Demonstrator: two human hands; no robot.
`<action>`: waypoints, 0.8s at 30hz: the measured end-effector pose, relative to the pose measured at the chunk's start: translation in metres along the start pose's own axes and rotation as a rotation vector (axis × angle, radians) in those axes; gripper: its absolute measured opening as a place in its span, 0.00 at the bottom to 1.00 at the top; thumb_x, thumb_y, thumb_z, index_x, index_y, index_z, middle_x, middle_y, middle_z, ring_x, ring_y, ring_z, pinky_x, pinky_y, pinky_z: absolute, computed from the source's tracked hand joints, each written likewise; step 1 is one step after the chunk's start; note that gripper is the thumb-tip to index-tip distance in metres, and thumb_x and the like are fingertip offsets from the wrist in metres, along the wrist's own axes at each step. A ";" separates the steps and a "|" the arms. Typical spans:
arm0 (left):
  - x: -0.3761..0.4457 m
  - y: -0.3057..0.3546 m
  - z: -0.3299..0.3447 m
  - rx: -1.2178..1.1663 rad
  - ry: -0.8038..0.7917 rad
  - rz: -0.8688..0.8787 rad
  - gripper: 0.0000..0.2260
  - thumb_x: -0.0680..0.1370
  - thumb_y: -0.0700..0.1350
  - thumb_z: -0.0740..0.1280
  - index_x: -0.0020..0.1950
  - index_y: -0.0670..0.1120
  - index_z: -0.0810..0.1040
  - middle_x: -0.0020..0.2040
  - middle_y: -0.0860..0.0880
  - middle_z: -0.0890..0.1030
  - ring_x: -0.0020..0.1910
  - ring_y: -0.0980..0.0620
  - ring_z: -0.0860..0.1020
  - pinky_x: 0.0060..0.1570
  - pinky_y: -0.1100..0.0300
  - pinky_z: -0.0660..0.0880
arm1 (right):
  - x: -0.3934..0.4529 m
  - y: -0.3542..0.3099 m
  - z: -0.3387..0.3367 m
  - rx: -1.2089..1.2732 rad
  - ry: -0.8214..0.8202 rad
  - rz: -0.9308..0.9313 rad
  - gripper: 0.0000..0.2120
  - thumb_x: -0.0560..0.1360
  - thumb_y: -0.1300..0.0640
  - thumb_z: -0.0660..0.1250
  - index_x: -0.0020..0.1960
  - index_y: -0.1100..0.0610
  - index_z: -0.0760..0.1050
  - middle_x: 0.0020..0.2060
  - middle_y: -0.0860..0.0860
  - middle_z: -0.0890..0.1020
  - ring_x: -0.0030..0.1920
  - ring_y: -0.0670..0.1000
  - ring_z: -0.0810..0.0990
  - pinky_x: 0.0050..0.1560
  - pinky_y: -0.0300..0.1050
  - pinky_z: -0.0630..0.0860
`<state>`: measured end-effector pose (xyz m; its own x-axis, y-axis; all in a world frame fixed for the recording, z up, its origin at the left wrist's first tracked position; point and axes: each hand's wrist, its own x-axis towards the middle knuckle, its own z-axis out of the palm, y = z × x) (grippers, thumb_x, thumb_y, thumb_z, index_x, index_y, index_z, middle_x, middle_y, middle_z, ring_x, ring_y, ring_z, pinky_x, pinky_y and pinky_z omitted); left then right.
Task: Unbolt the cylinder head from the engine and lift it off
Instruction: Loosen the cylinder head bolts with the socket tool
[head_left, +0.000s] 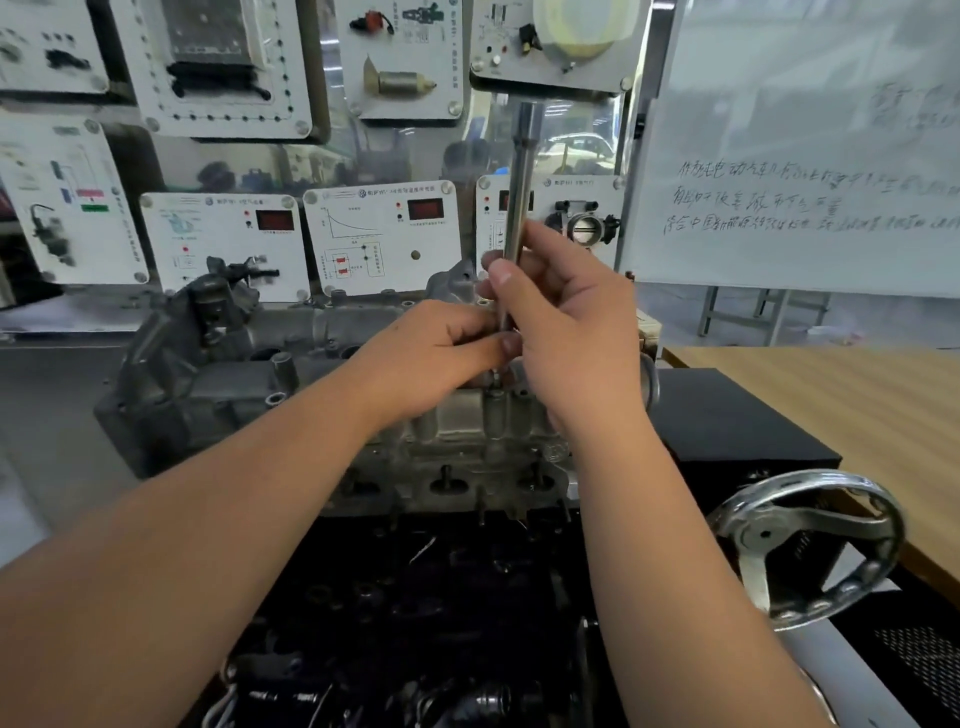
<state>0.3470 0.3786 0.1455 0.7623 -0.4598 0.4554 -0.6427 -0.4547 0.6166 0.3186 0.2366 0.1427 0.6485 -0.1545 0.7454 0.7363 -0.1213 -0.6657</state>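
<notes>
Grey cast cylinder head (291, 384), grimy, seated level on dark engine (415, 597). Long steel bolt (519, 182), upright, slightly tilted, tip just above a hole near the head's right end.

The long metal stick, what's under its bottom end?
The long metal stick points down at the cylinder head. Both hands, left hand and right hand, cover its tip.

Left hand (436, 353): bare forearm extended forward, fingers curled, pinching inward beside the right. Right hand (566, 332): forearm raised, fingers and thumb curled in a grip, touching the left.
</notes>
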 end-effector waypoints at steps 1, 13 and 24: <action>0.000 0.000 0.000 0.007 0.011 0.003 0.17 0.75 0.62 0.65 0.46 0.50 0.84 0.45 0.34 0.82 0.46 0.34 0.81 0.53 0.34 0.77 | -0.001 0.000 -0.001 0.009 -0.012 0.002 0.11 0.79 0.60 0.67 0.59 0.49 0.81 0.43 0.44 0.86 0.47 0.49 0.85 0.50 0.51 0.84; -0.001 0.000 -0.002 0.048 0.011 0.016 0.16 0.81 0.59 0.64 0.50 0.48 0.83 0.44 0.40 0.83 0.46 0.37 0.81 0.48 0.43 0.77 | -0.001 0.000 -0.001 -0.068 0.013 -0.020 0.16 0.79 0.58 0.69 0.67 0.52 0.80 0.49 0.43 0.86 0.47 0.44 0.84 0.48 0.44 0.82; -0.003 -0.005 -0.006 0.003 -0.005 -0.006 0.14 0.79 0.58 0.64 0.55 0.51 0.83 0.51 0.42 0.85 0.53 0.40 0.82 0.58 0.39 0.77 | -0.002 0.000 -0.002 -0.133 -0.003 -0.038 0.15 0.80 0.58 0.68 0.66 0.54 0.80 0.45 0.46 0.86 0.46 0.45 0.84 0.50 0.45 0.82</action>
<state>0.3488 0.3868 0.1451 0.7657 -0.4610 0.4485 -0.6384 -0.4600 0.6171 0.3172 0.2350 0.1414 0.6211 -0.1445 0.7703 0.7284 -0.2563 -0.6354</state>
